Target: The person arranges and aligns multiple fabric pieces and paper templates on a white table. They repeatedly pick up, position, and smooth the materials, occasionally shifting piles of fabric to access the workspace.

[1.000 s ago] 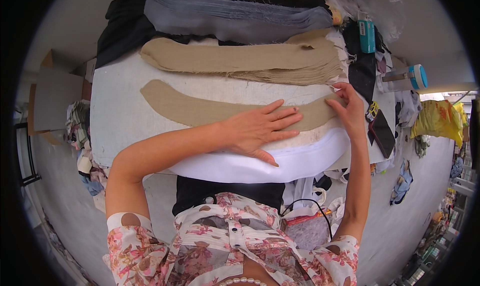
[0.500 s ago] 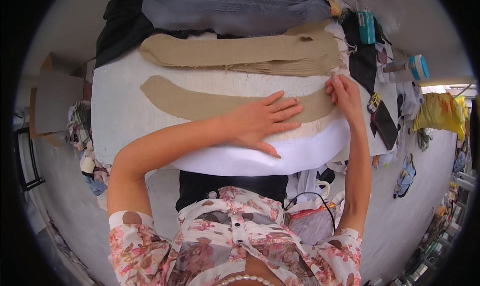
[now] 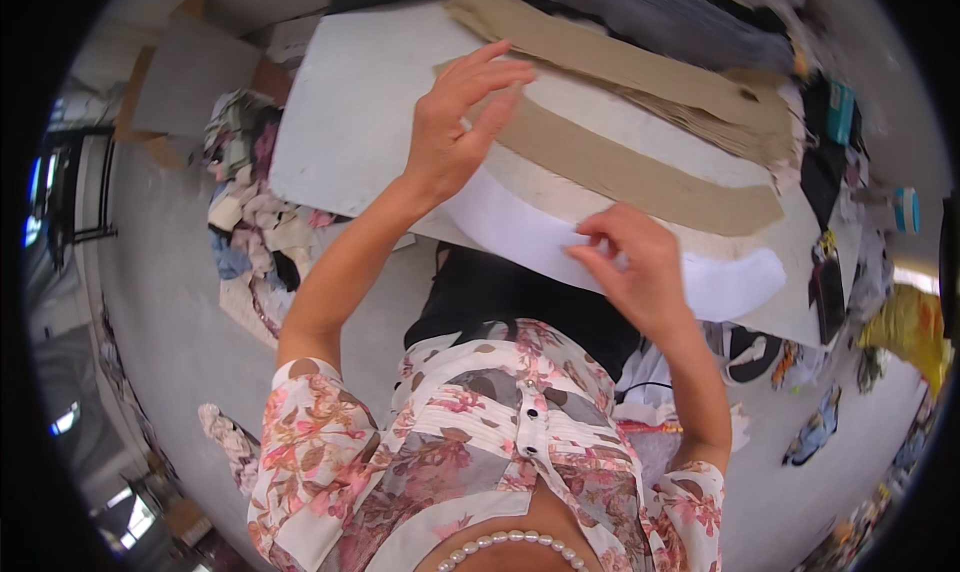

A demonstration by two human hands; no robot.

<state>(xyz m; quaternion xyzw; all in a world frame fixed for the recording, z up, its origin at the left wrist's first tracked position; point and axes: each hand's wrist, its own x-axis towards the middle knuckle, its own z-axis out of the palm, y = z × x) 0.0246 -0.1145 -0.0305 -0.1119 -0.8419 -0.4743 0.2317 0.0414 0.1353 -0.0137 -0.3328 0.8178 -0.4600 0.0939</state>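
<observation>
A single curved tan cloth strip [image 3: 640,177] lies flat on the white table. Along its near side runs a curved white strip [image 3: 735,284]. My left hand [image 3: 465,122] is over the left end of the tan strip, its fingers stretched out and holding nothing. Above the middle of the white strip is my right hand [image 3: 640,272], fingers bent, with a gap between thumb and forefinger and nothing visible in them. Farther back rests a stack of tan cloth pieces [image 3: 640,62] with frayed edges.
Dark grey cloth pieces [image 3: 680,17] lie at the table's far side. A teal box [image 3: 840,112] and a dark phone-like object [image 3: 828,297] are near the right edge. Fabric scraps [image 3: 250,222] are heaped left of the table [image 3: 350,102], by a cardboard box [image 3: 190,72].
My left hand has lifted off the tan strip and moved left. My right hand has let go of its right end and come nearer, over the white strip. The whole view has tilted.
</observation>
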